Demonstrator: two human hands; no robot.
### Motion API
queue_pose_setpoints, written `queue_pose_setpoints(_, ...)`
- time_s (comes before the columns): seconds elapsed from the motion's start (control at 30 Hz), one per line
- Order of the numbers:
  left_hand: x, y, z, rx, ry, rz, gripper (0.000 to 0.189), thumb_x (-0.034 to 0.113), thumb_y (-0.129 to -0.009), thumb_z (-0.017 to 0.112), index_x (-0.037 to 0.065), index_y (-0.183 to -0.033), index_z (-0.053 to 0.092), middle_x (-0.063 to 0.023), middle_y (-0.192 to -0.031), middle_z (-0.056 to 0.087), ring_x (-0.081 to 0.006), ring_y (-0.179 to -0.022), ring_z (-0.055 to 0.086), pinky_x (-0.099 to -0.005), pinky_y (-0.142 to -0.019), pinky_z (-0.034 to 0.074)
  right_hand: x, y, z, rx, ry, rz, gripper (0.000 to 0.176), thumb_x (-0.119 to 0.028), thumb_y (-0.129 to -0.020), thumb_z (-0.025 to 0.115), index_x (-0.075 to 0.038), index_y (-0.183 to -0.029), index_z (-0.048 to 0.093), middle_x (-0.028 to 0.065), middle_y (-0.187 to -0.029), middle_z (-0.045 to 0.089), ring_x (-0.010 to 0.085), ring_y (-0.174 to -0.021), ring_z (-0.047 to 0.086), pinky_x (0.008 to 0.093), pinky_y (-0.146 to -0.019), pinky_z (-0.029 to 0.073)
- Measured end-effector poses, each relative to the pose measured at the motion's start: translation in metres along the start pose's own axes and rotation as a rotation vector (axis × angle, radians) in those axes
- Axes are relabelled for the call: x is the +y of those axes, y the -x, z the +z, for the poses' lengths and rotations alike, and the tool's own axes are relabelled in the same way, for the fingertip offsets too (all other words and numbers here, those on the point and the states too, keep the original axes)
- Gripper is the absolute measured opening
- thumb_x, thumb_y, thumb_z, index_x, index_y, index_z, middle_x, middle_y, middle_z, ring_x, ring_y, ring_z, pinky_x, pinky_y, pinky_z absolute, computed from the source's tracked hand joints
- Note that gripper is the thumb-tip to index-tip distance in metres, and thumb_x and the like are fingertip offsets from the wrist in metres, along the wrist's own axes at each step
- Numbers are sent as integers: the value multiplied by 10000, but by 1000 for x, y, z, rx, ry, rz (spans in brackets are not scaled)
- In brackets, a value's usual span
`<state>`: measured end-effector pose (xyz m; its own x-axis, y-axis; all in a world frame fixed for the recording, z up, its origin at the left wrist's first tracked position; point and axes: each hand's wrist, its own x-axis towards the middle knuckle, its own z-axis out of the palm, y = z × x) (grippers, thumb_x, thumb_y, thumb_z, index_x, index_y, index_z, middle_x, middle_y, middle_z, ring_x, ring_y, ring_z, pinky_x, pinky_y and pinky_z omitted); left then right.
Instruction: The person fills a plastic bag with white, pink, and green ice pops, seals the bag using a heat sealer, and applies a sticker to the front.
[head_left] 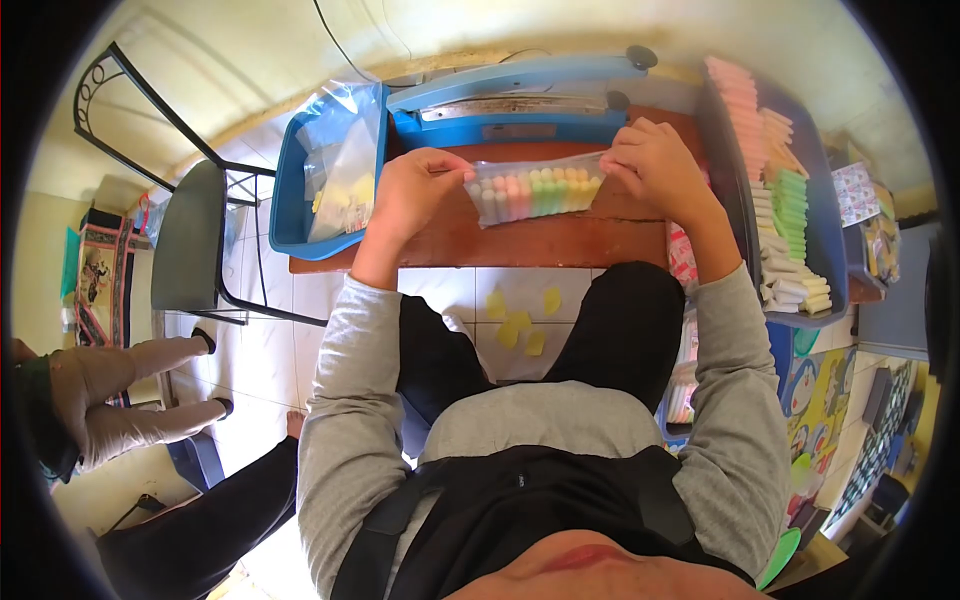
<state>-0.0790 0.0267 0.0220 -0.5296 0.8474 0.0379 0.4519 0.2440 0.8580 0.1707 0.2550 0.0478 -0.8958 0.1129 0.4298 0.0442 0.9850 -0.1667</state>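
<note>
My left hand (424,186) is closed on the upper left corner of a clear plastic bag (488,213), and my right hand (655,166) pinches its upper right corner. Stretched between them, the bag holds a row of pastel chalk sticks (535,192) in white, pink, green, yellow and orange. It is above a reddish-brown wooden table (480,246). Just behind the bag stands a blue impulse sealer (520,128), its long arm (520,82) raised.
At left, a blue bin (280,215) holds clear bags and yellow slips. A dark tray (835,230) of pink, green and white chalk stands at right. Yellow slips (515,325) lie between my legs. A black chair (188,240) and other people's legs (145,375) are at left.
</note>
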Motion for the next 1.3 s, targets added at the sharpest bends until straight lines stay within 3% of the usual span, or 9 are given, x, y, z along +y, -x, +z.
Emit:
queue_pose_setpoints(0.37, 67, 24, -45, 200, 234, 241, 82, 113, -840, 733, 37, -842, 763, -51, -880, 732, -129, -858, 660, -270, -847, 507, -41, -32, -76, 255, -227, -39, 108, -135, -870, 620, -53, -799, 627, 35, -696, 536, 199, -673, 516, 307, -627, 400)
queue_pose_setpoints(0.47, 69, -11, -52, -201, 1292, 484, 427, 281, -996, 515, 84, -1374, 521, -110, -1325, 593, -206, -1214, 553, -355, -1069, 400, -64, -63, -119, 410, -400, 3, 121, -79, -914, 571, -8, -819, 547, 22, -733, 481, 110, -703, 447, 261, -657, 393)
queue_pose_setpoints(0.57, 68, 3, 17, -360, 1758, 386, 461, 306, -1009, 463, 88, -1415, 452, -107, -1379, 539, -215, -1255, 514, -361, -1092, 373, -79, -95, -133, 459, -343, -66, 93, 1, -780, 569, 42, -709, 524, 91, -673, 501, 163, -632, 465, 298, -601, 380)
queue_pose_setpoints(0.7, 56, 47, 97, -360, 1734, 70, 508, 340, -1026, 395, 92, -1469, 360, -104, -1451, 468, -228, -1310, 464, -369, -1123, 337, -32, -85, -90, -24, -446, 154, 152, -138, -945, 580, 7, -904, 576, 13, -778, 528, 83, -760, 482, 260, -705, 426)
queue_pose_setpoints(0.83, -26, 43, 142, -292, 1159, 87, 528, 394, -1029, 363, 97, -1466, 366, -88, -1483, 437, -242, -1334, 441, -392, -1138, 320, 10, -89, -48, 168, -353, 93, 271, -293, -925, 627, -28, -933, 680, 66, -796, 634, 160, -724, 577, 285, -686, 456)
queue_pose_setpoints(1.0, -52, 20, 148, -363, 2040, -301, 526, 408, -1025, 365, 100, -1450, 382, -91, -1497, 418, -260, -1352, 416, -382, -1158, 294, 120, -100, -1, 551, 422, 142, 406, -452, -906, 621, -63, -979, 708, 92, -892, 679, 259, -795, 637, 339, -738, 495)
queue_pose_setpoints(1.07, -55, 12, 147, -450, 2356, -364, 522, 408, -1024, 362, 105, -1449, 379, -91, -1501, 414, -261, -1355, 414, -371, -1163, 287, 140, -99, 22, 460, 257, 368, 439, -501, -882, 627, -84, -988, 712, 101, -889, 680, 269, -801, 643, 351, -734, 497)
queue_pose_setpoints(1.2, -68, -10, 160, -312, 1839, -308, 546, 459, -1015, 360, 123, -1443, 407, -95, -1490, 431, -274, -1351, 425, -438, -1152, 312, 135, -113, 36, 257, -46, 782, 461, -536, -848, 649, -99, -982, 716, 125, -879, 686, 289, -811, 657, 380, -733, 505)
queue_pose_setpoints(1.3, -69, -28, 162, -409, 2012, -268, 556, 475, -1011, 358, 128, -1442, 415, -96, -1488, 436, -282, -1350, 429, -465, -1144, 320, 127, -133, 23, 369, 34, 715, 347, -390, -881, 624, -95, -1053, 688, 146, -867, 689, 315, -820, 658, 408, -750, 509)
